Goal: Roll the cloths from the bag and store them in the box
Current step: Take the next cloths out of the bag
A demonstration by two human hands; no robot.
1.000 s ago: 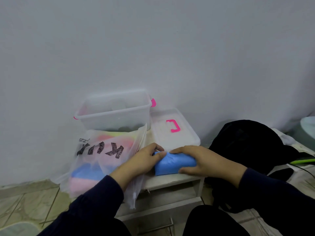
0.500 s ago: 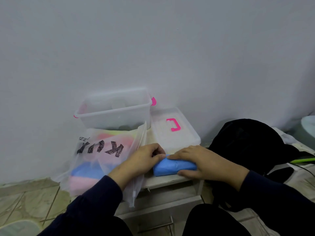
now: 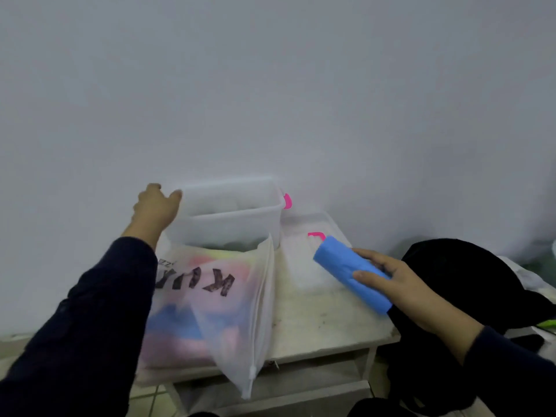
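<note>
My right hand [image 3: 406, 284] grips a rolled blue cloth [image 3: 343, 267], lifted a little above the small white table [image 3: 325, 326] and tilted toward the box. My left hand [image 3: 156, 206] reaches to the left rim of the clear plastic box [image 3: 234, 224], thumb against its corner; whether it grips the rim is unclear. The box has pink clips and stands at the back against the wall. In front of it leans a translucent bag [image 3: 216, 311] with black letters, holding pink, blue and yellow cloths.
The box's clear lid [image 3: 304, 236] with a pink handle lies flat on the table right of the box. A black bag [image 3: 469, 284] sits at the right beside the table. Tiled floor [image 3: 12, 344] shows at the lower left. A plain wall stands close behind.
Both hands were pressing the blue roll on the table. Now my right hand has lifted the roll up and right, and my left hand has let go and reached to the box's left rim.
</note>
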